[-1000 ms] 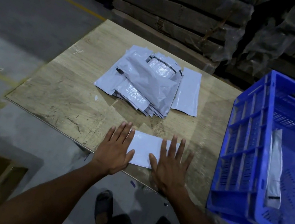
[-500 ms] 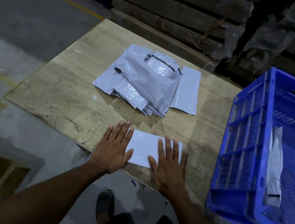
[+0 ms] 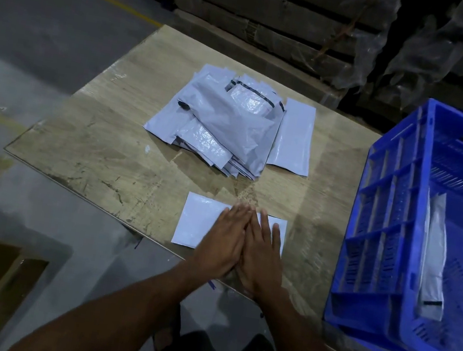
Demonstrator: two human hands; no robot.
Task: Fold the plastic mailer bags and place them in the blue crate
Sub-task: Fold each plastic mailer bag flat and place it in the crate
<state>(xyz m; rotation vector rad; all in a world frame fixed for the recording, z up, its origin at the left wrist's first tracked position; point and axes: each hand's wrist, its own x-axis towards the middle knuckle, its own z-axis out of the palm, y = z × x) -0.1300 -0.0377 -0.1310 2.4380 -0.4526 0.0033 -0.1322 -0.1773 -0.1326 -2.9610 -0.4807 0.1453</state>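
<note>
Two hands lie flat and side by side on a folded mailer bag (image 3: 201, 221) at the near edge of the wooden board (image 3: 99, 150). The left hand (image 3: 221, 239) and right hand (image 3: 263, 252) touch along their inner edges, fingers straight and close together, palms pressing down, both forearms reaching in from below. Beyond the fingertips sits the loose pile of mailer bags (image 3: 226, 125). To the right of the right hand's fingers stands the blue crate (image 3: 383, 231), one folded bag (image 3: 433, 270) leaning inside it.
</note>
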